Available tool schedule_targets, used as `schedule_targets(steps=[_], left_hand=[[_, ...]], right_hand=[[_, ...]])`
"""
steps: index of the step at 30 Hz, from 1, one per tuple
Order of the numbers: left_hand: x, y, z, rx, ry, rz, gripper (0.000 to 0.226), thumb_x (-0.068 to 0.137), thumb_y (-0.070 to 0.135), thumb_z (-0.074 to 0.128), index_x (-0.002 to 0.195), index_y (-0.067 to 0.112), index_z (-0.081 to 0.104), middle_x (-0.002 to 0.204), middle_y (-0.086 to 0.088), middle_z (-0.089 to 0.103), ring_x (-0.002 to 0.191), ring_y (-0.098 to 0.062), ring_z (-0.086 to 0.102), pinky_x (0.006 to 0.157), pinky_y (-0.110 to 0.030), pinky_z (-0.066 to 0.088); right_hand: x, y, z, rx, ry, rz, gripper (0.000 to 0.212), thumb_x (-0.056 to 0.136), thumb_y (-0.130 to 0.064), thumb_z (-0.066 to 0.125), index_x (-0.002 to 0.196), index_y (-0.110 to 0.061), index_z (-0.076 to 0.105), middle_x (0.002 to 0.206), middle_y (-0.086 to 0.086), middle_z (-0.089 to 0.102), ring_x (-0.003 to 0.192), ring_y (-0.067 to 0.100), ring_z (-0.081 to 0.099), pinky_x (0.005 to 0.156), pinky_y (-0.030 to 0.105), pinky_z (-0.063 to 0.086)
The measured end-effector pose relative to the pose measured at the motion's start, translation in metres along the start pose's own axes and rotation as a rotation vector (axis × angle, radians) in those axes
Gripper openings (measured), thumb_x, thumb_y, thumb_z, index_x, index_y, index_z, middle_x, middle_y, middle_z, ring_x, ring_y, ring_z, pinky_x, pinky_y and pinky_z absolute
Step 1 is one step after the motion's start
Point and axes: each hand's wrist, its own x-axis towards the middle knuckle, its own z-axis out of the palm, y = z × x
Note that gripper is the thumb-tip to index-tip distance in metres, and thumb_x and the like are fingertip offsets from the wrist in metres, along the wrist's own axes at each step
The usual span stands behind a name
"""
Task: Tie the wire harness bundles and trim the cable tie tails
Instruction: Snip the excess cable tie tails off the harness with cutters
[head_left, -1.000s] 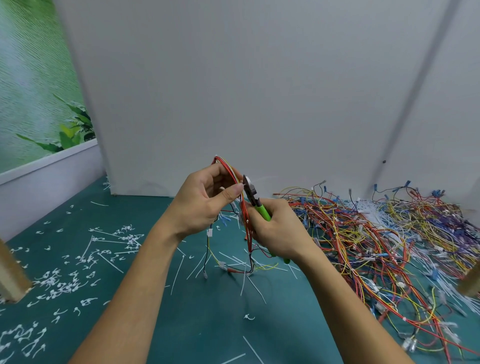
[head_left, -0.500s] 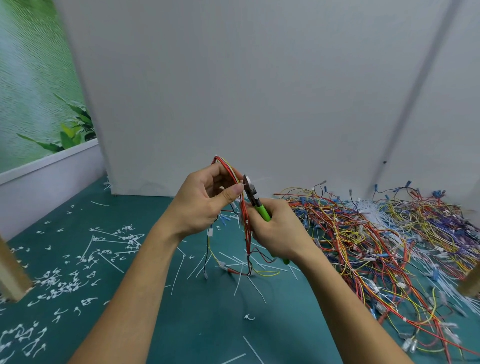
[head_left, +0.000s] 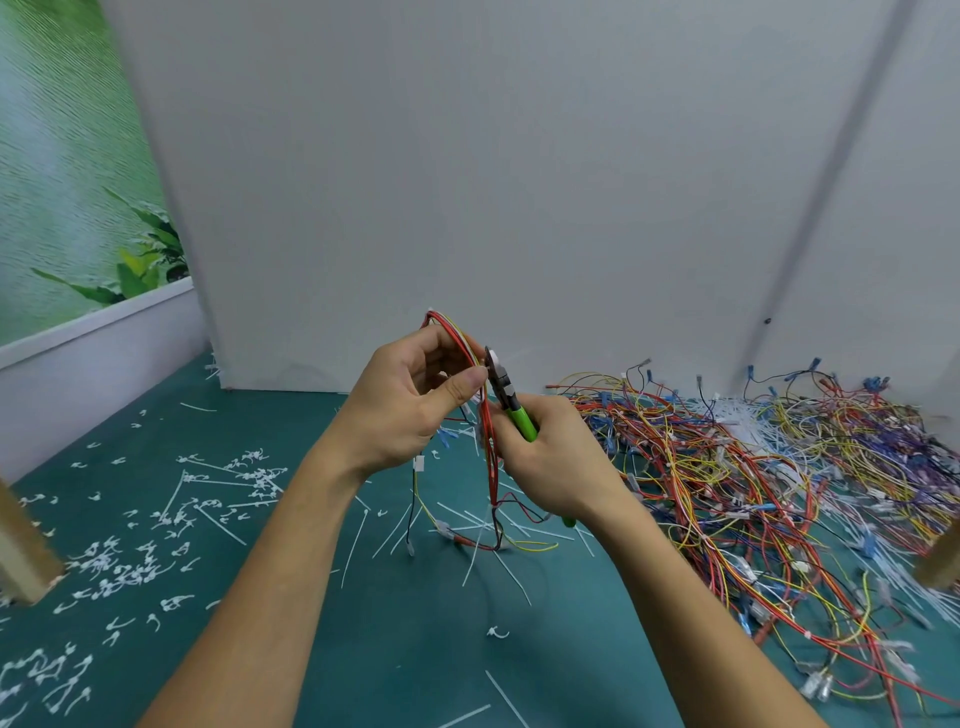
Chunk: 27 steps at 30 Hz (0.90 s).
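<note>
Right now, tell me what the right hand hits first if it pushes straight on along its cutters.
Likely the wire bundle pinched in the left hand: the right hand aims its cutters up at it, beside the left thumb. Depth is unclear.

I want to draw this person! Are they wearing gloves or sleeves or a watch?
No gloves: the left hand and right hand are bare, with no rings to see. The left forearm and right forearm are bare too: no sleeve, watch or bracelet in view. The left thumbnail is short and unpainted.
</note>
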Motion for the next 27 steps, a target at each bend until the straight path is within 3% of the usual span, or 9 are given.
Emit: schedule_targets(steps=[5,11,17,22,25,27], left_hand=[[0.0004,0.0009,0.0008,-0.002,0.000,0.008,0.019,0.089,0.027,0.072,0.100,0.043,0.071,0.099,0.009,0.074,0.094,-0.012,0.069,0.085,-0.023,0.055],[0.0008,-0.0022,-0.0003,-0.005,0.008,-0.002,0.018,0.084,0.041,0.073,0.102,0.042,0.071,0.101,0.006,0.074,0.098,-0.016,0.070,0.087,-0.024,0.055],[0.0020,-0.0044,-0.0011,0.006,0.029,0.019,0.017,0.088,0.033,0.076,0.104,0.038,0.071,0.098,0.008,0.074,0.093,-0.012,0.070,0.083,-0.021,0.055],[0.0015,-0.0028,-0.0024,-0.016,0.034,0.021,0.017,0.087,0.027,0.077,0.101,0.036,0.073,0.096,0.006,0.075,0.092,-0.012,0.071,0.084,-0.022,0.056],[0.0015,-0.0024,-0.0028,-0.025,0.031,0.021,0.017,0.087,0.025,0.077,0.099,0.037,0.073,0.093,0.007,0.074,0.090,-0.011,0.071,0.083,-0.022,0.056],[0.0012,-0.0023,-0.0038,-0.032,0.040,0.016,0.018,0.087,0.024,0.076,0.098,0.038,0.073,0.092,0.008,0.074,0.089,-0.010,0.070,0.083,-0.021,0.055]], right_hand=[[0.0002,-0.0015,0.0038,0.011,0.029,0.009,0.050,0.106,-0.032,0.054,0.071,0.001,0.043,0.057,0.006,0.036,0.052,0.018,0.030,0.051,0.034,0.026],[0.0006,-0.0022,0.0028,0.042,0.005,0.040,0.050,0.105,-0.034,0.054,0.074,0.004,0.045,0.059,0.009,0.038,0.055,0.019,0.034,0.054,0.036,0.031],[0.0001,-0.0044,0.0002,0.064,0.012,0.028,0.048,0.106,-0.032,0.054,0.076,0.004,0.045,0.061,0.009,0.037,0.057,0.020,0.033,0.056,0.037,0.031],[-0.0009,-0.0070,-0.0024,0.073,0.008,0.026,0.044,0.106,-0.032,0.053,0.082,0.005,0.055,0.066,0.027,0.046,0.060,0.020,0.040,0.059,0.036,0.036],[-0.0018,-0.0085,-0.0014,0.081,-0.001,0.046,0.044,0.106,-0.034,0.053,0.084,0.004,0.054,0.065,0.016,0.046,0.061,0.021,0.042,0.059,0.041,0.040],[-0.0015,-0.0095,-0.0017,0.089,-0.006,0.067,0.044,0.106,-0.035,0.054,0.088,0.004,0.056,0.067,0.011,0.049,0.062,0.021,0.047,0.063,0.052,0.050]])
